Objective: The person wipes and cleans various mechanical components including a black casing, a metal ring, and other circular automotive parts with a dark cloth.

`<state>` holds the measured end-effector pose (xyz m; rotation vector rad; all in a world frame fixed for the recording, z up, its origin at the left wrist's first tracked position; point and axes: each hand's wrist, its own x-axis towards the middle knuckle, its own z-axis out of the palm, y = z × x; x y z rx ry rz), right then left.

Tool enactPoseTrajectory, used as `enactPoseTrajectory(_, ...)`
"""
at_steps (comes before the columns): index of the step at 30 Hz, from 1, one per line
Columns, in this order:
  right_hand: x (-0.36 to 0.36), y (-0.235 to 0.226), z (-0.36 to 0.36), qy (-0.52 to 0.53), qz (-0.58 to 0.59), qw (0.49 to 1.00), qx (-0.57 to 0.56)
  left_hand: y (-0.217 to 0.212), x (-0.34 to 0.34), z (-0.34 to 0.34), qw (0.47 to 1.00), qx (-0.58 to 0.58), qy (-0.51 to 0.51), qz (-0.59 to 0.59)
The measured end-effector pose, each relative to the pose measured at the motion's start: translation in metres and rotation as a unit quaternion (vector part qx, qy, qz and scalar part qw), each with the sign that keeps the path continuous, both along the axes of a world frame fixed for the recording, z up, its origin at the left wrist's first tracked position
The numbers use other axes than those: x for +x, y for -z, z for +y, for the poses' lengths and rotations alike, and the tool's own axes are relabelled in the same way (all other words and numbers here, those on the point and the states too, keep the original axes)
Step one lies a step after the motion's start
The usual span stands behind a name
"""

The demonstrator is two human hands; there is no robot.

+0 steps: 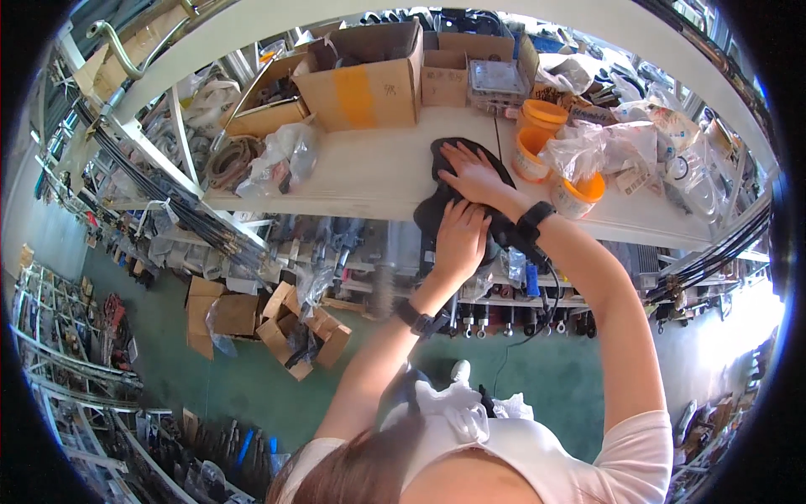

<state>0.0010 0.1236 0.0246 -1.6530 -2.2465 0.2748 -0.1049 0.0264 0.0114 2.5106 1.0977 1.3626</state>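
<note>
Your right hand (474, 172) and left hand (460, 237) cover most of the soft black fabric piece (445, 181) — its shape stays unclear, and the large brown cardboard box (365, 80) hides its contents from you.

Cardboard boxes (361, 80) on white shelf (361, 172), orange tubs (541, 139), plastic bags (285, 155) — flattened cartons (277, 323) on green floor (252, 386)
</note>
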Motion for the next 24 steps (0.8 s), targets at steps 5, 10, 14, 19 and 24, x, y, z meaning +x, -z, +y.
enactPoseTrajectory(5,-0.017,-0.005,0.007,0.004,-0.039,0.999,-0.017,0.004,-0.009,0.003,1.000,0.001,0.005,0.005)
enactPoseTrajectory(10,-0.043,-0.010,0.035,0.016,-0.048,0.998,-0.039,0.005,-0.027,0.022,0.999,0.034,-0.012,-0.003)
enactPoseTrajectory(14,-0.072,-0.017,0.048,0.070,-0.067,0.992,-0.076,0.006,-0.063,0.038,1.000,0.007,-0.010,0.017)
enactPoseTrajectory(19,-0.107,-0.015,0.055,0.145,-0.051,0.984,-0.096,0.006,-0.114,0.049,0.999,0.005,0.000,0.048)
enactPoseTrajectory(24,-0.147,-0.016,0.053,0.192,-0.068,0.979,-0.024,-0.003,-0.152,0.057,0.999,-0.027,0.020,0.026)
